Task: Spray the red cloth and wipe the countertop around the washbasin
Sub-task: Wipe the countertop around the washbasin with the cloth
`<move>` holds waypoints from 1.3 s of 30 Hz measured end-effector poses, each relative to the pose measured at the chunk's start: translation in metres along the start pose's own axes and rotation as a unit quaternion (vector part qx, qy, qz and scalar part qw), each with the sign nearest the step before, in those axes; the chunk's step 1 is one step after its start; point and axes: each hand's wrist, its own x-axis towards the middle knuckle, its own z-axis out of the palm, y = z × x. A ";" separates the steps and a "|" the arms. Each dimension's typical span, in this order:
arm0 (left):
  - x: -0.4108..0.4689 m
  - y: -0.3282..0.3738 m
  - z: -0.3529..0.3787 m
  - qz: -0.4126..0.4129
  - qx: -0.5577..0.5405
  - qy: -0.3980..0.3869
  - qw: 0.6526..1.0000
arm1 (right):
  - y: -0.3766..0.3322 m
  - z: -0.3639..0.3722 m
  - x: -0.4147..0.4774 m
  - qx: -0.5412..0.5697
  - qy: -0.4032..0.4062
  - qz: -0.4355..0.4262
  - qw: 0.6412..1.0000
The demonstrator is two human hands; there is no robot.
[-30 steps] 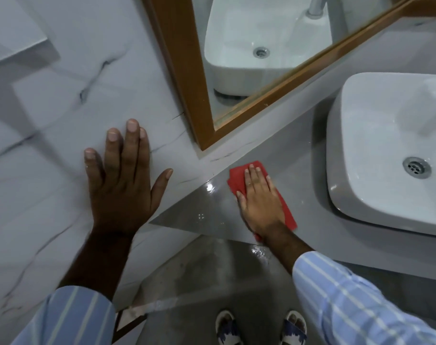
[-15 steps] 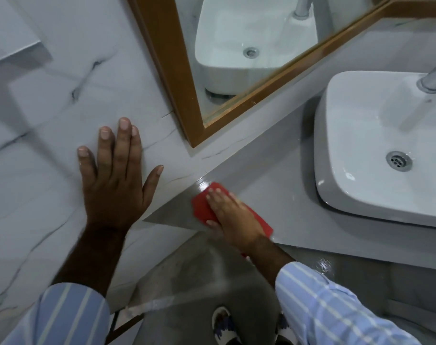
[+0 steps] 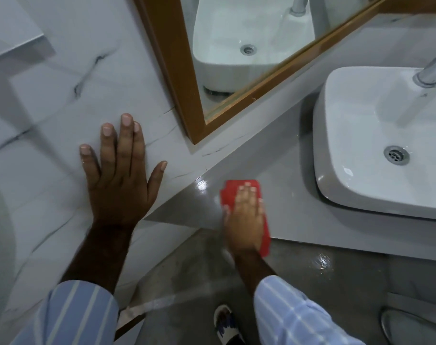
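Observation:
A folded red cloth (image 3: 230, 194) lies flat on the grey countertop (image 3: 289, 195), near its left front corner. My right hand (image 3: 245, 220) presses down on the cloth with the fingers together, covering most of it; the cloth's near end hangs past the counter's front edge. The white washbasin (image 3: 356, 135) stands on the counter to the right of the cloth, apart from it. My left hand (image 3: 119, 178) is spread flat against the marbled wall tile (image 3: 62, 95), holding nothing. No spray bottle is in view.
A wood-framed mirror (image 3: 187, 83) hangs on the wall behind the counter and reflects the basin. A chrome tap (image 3: 433, 70) reaches over the basin from the upper right. Below are the wet grey floor (image 3: 299, 282) and my sandalled foot (image 3: 225, 324).
My right hand has slid the red cloth away from the counter's left corner, a little to the right along the front edge. My left hand stays on the wall.

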 end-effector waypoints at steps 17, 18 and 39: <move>0.002 0.000 -0.005 -0.005 -0.014 -0.036 0.999 | 0.037 -0.005 0.020 0.004 -0.025 -0.157 0.987; 0.002 0.001 -0.004 -0.004 -0.019 -0.038 0.999 | 0.049 -0.011 0.023 -0.019 -0.010 -0.102 0.995; 0.001 0.000 -0.004 -0.025 -0.066 -0.073 0.995 | -0.071 0.051 -0.014 -0.148 -0.088 -0.443 0.880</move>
